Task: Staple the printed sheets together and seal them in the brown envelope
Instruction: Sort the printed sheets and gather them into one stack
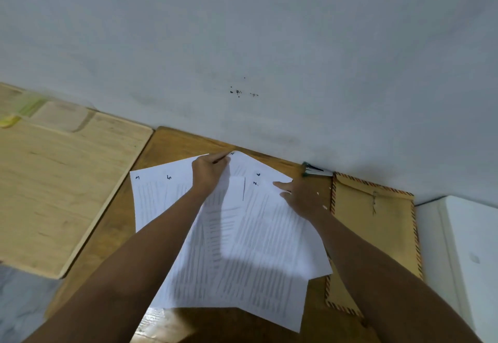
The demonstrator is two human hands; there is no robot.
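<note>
1. White printed sheets [242, 248]: several loose pages fanned out and overlapping at centre frame, lying on a brown wooden tabletop [167, 146]. Rows of grey text cover them; small handwritten marks sit near the top edges. Corners are not aligned; one page reaches toward the lower centre, another toward the left.
2. Left hand [208, 172]: upper centre of the frame, resting on the far edge of the sheets, fingers curled and pinched on the top corner of a page. Forearm enters from the lower left.
3. Right hand [301, 197]: right of centre, spread flat with palm down, pressing on the right-hand part of the sheets; fingers point left. Forearm enters from the lower right.
4. Brown envelope [377, 221]: right of the sheets, flat on the tabletop, striped red-and-dark border, string closure visible near its upper part. Its left edge is partly covered by the sheets and the right forearm.
5. Stapler [316, 171]: dark green with metal, at the back of the tabletop against the wall [242, 46], just above the envelope's upper left corner.
6. Pale wooden board [62, 186]: left of frame, beside the tabletop.
7. White box-like object [463, 248]: right edge of frame; its nature cannot be told.
</note>
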